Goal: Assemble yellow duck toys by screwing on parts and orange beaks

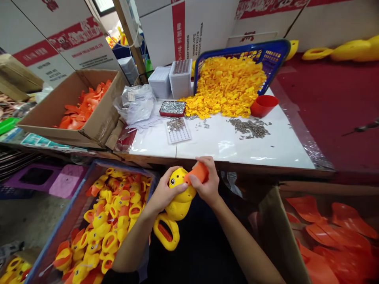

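My left hand (164,193) is closed around a yellow duck-shaped toy (177,203) with a looped handle, held just below the table's front edge. An orange beak piece (197,173) sits at the duck's face, and my right hand (207,183) grips and presses it there. Both hands touch the toy. A blue bin (74,209) at lower left holds several finished yellow ducks with orange beaks (109,221).
On the white table (266,146) lie a pile of yellow plastic parts (227,85) spilling from a blue basket (274,51), loose screws (250,128), a red cup (263,105) and a screw tray (177,130). Cardboard boxes with orange parts stand at left (74,104) and lower right (334,232).
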{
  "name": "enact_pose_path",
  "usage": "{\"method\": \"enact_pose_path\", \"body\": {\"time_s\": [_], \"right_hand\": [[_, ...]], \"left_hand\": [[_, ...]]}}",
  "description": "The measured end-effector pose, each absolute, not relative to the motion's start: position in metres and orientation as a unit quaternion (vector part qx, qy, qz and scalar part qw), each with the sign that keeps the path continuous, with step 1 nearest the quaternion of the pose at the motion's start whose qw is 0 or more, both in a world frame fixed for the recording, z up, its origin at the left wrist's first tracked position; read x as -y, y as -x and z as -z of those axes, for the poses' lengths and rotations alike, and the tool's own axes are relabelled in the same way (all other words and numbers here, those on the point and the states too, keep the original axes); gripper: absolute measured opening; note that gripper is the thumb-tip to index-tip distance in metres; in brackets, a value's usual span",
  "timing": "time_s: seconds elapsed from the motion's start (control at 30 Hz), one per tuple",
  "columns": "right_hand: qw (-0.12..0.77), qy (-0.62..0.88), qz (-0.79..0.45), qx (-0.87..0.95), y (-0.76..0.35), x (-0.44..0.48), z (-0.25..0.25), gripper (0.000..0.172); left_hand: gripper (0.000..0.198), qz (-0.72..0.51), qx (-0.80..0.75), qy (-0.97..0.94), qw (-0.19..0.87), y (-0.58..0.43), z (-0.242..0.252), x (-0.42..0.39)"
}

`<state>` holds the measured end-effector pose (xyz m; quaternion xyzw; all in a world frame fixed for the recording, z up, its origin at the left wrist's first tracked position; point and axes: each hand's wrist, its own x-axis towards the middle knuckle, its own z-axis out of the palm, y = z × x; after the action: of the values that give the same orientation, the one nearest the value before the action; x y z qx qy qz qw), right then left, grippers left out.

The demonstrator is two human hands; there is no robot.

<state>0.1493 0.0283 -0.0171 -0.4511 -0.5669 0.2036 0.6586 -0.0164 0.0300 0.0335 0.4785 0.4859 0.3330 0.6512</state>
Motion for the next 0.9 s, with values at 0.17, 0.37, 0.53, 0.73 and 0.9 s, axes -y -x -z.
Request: {"method": "enact_pose_path", "body": {"time_s": [0.17,0.37,0.53,0.73,0.9], "right_hand": [[0.655,0.433,-0.096,0.612,-0.144,-0.026,0.015,0.055],[0.658,0.369,-0.43,0.496,-0.138,-0.029,0.006,0.068],[0.594,0.339,-0.652,0.327,-0.122,-0.032,-0.014,0.058],[0.687,0.365,-0.532,0.334,-0.094,-0.024,-0.038,0.028],[0.734,0.433,-0.356,0.383,-0.092,-0.015,-0.038,0.026]], "left_hand": [[0.065,-0.373,-0.452,-0.453,0.672,0.02,-0.025,-0.027],[0.066,-0.461,-0.497,-0.675,0.292,0.027,-0.033,-0.026],[0.069,-0.438,-0.431,-0.784,-0.086,0.032,-0.039,-0.024],[0.082,-0.481,-0.397,-0.778,-0.069,0.034,-0.043,-0.023],[0.085,-0.531,-0.389,-0.751,0.059,0.025,-0.04,-0.023]]}}
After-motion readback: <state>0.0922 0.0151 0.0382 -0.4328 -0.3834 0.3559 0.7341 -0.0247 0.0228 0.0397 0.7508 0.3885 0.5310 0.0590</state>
